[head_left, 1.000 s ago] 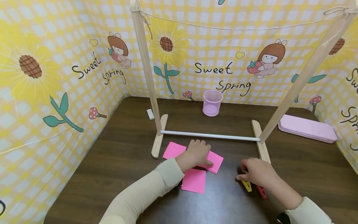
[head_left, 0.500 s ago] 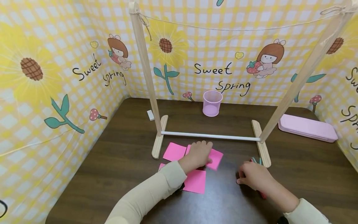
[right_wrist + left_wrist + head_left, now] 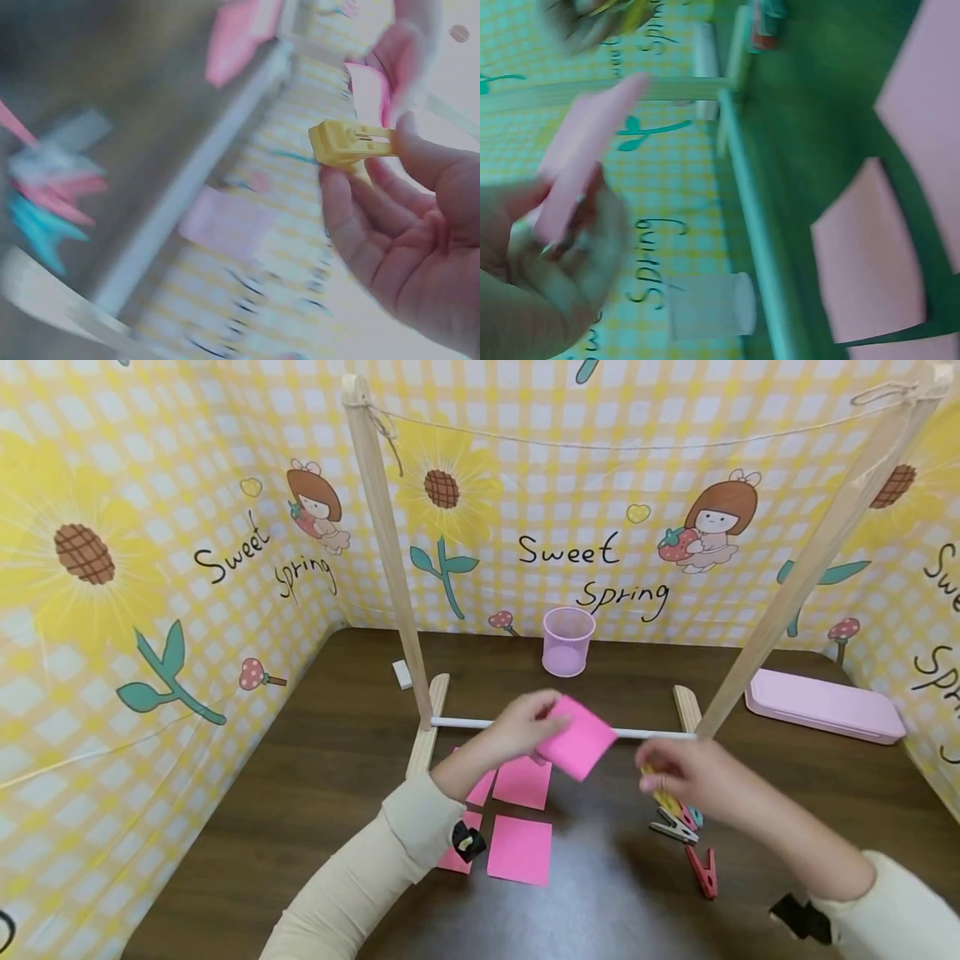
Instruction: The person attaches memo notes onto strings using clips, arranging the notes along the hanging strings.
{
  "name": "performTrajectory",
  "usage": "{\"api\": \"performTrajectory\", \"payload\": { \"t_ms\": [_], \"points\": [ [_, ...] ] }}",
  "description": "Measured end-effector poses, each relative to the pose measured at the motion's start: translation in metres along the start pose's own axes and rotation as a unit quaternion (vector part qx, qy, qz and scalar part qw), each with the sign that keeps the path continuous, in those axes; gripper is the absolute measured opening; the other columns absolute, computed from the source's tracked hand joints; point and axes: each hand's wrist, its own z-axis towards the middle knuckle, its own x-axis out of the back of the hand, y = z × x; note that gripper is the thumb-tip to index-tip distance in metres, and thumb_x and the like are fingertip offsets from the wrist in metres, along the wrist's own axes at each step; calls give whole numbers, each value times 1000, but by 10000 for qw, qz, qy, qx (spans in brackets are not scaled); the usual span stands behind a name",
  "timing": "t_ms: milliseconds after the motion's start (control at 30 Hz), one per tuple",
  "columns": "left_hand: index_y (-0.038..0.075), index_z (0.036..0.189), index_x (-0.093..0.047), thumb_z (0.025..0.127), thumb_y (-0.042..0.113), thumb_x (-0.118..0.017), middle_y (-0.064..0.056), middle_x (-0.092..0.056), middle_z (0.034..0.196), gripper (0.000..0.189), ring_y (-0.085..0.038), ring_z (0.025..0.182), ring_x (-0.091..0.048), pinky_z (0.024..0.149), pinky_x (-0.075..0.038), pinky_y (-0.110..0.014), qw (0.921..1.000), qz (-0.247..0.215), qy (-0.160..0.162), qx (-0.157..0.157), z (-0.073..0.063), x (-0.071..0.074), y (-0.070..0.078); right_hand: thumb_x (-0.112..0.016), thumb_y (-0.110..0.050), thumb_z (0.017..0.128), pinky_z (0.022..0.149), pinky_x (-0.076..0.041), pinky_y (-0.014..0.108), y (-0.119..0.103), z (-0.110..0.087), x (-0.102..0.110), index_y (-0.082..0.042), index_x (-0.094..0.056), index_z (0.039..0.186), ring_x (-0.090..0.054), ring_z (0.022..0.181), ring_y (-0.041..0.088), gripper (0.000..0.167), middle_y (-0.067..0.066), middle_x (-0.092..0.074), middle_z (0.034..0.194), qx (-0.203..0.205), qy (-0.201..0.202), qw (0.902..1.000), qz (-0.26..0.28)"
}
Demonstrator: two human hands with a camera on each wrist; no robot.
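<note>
My left hand [image 3: 517, 727] pinches a pink square sticky note [image 3: 583, 745] between thumb and fingers, raised above the table and tilted. In the left wrist view that note [image 3: 585, 157] is seen nearly edge-on. My right hand [image 3: 697, 777] pinches a yellow clothespin [image 3: 345, 142], also above the table. Several more pink notes [image 3: 519, 852] lie on the table below my left hand, some partly covered by that arm. Below my right hand lie a grey-white clothespin [image 3: 673, 828], a red clothespin [image 3: 703, 872], and pink and blue ones partly hidden.
A wooden stand [image 3: 390, 543] has two posts, a white crossbar [image 3: 654, 734] low down and a string [image 3: 600, 446] tied between its tops. Behind it are a pink cup [image 3: 568, 643] and a small white block [image 3: 402, 674]. A pink case [image 3: 825, 706] lies at right.
My left hand has lifted one pink note off the table. My right hand has picked up the yellow clothespin and moved up and away, uncovering the other clothespins.
</note>
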Motion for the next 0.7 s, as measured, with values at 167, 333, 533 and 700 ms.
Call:
{"api": "performTrajectory", "payload": {
  "t_ms": [167,333,533,700],
  "points": [
    [9,122,-46,100,19,-43,-20,-59,81,25,-23,46,-59,35,-46,-31,9910,-1239,502,-49,3,18,38,-69,-8,83,69,-50,24,-37,31,66,1,-63,111,-64,82,14,31,13,-68,96,191,1233,9920,-206],
    [10,119,-48,97,18,-49,-11,-54,68,23,-12,35,-42,33,-30,-20,9799,-1261,1474,-467,15,29,82,-67,-7,85,64,-43,9,-80,71,129,2,-68,102,-58,71,-2,19,4,-69,86,346,2922,9548,412],
    [5,111,-52,93,15,-57,-8,-54,66,21,-10,36,-40,34,-30,-18,9440,-2008,2345,-1165,37,35,122,-69,0,80,65,-47,17,-120,119,176,5,-70,77,-57,62,15,6,5,-67,69,1385,4409,8311,3092],
    [5,104,-57,91,19,-60,-8,-53,55,19,-11,33,-37,34,-31,-19,9127,-1554,3231,-1962,53,36,140,-69,-6,79,70,-46,18,-128,144,182,2,-71,76,-55,63,15,9,6,-64,70,1385,4772,8174,2916]
  ]
}}
